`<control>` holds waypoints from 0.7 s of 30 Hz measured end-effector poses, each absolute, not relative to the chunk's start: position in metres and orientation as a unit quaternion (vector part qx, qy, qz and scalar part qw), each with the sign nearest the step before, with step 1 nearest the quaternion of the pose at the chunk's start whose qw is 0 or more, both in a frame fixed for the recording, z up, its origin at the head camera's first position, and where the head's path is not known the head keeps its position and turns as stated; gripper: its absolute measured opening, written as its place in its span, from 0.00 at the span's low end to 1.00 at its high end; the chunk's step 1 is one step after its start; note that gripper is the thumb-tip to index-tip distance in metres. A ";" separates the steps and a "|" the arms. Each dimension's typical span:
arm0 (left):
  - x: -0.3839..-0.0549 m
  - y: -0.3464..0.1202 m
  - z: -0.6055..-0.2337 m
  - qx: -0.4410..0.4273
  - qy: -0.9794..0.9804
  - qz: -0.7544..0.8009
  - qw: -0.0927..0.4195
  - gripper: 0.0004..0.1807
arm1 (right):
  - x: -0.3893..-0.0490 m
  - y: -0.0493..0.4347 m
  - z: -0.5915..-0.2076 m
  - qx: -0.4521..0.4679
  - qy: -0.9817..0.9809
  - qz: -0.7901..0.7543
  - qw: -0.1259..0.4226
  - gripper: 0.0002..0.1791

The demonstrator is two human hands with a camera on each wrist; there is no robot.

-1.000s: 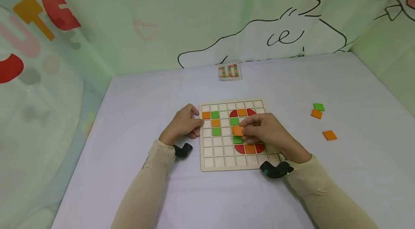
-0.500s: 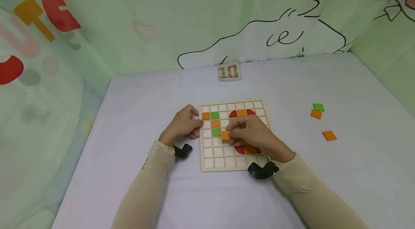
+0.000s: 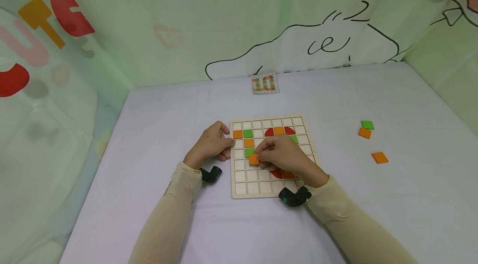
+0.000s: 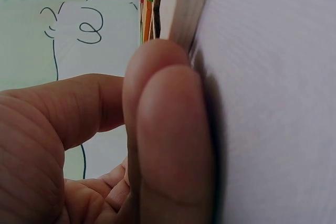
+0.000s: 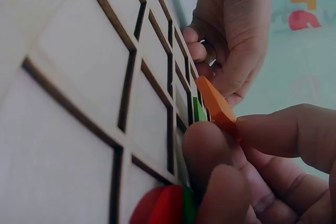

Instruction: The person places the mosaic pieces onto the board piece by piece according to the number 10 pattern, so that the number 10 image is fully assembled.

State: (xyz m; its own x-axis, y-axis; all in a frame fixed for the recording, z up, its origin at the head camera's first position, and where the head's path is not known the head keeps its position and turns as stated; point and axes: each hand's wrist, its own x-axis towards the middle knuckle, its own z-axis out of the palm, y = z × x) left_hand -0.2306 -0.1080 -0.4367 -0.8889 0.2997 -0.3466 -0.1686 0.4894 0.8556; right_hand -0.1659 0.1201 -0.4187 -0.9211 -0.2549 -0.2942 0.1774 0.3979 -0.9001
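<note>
My right hand point(image 3: 280, 154) pinches an orange square tile point(image 3: 253, 159) between thumb and fingers. The tile is over the wooden grid board point(image 3: 252, 188), just below a green tile point(image 3: 249, 153) in the second column. In the right wrist view, the held orange tile point(image 5: 216, 104) is tilted above the cells. At the board's left edge, my left hand point(image 3: 210, 141) steadies it with curled fingers and thumb; the left wrist view has its fingertips point(image 4: 170, 108) against the edge. Red, green and orange pieces fill other cells, some hidden behind the right hand.
A small printed pattern card point(image 3: 265, 83) lies at the back of the table. On the right lie a loose green tile point(image 3: 367, 125), an orange tile point(image 3: 364, 133) touching it, and another orange tile point(image 3: 380, 157) nearer me.
My right hand has carried the orange tile leftward across the board and slightly nearer me, from the right-hand pattern to the second column. The left hand stays at the edge.
</note>
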 end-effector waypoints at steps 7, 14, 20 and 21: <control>-0.231 -0.108 -0.438 0.041 0.833 0.502 0.229 0.17 | -0.166 0.117 -0.419 -0.041 0.817 -0.539 0.203 0.04; -0.232 -0.108 -0.439 0.041 0.833 0.502 0.227 0.17 | -0.165 0.116 -0.420 -0.051 0.819 -0.536 0.201 0.04; -0.231 -0.108 -0.439 0.042 0.834 0.501 0.227 0.17 | -0.165 0.117 -0.420 -0.055 0.819 -0.536 0.198 0.04; -0.231 -0.108 -0.439 0.041 0.834 0.500 0.228 0.17 | -0.165 0.117 -0.420 -0.055 0.819 -0.536 0.197 0.04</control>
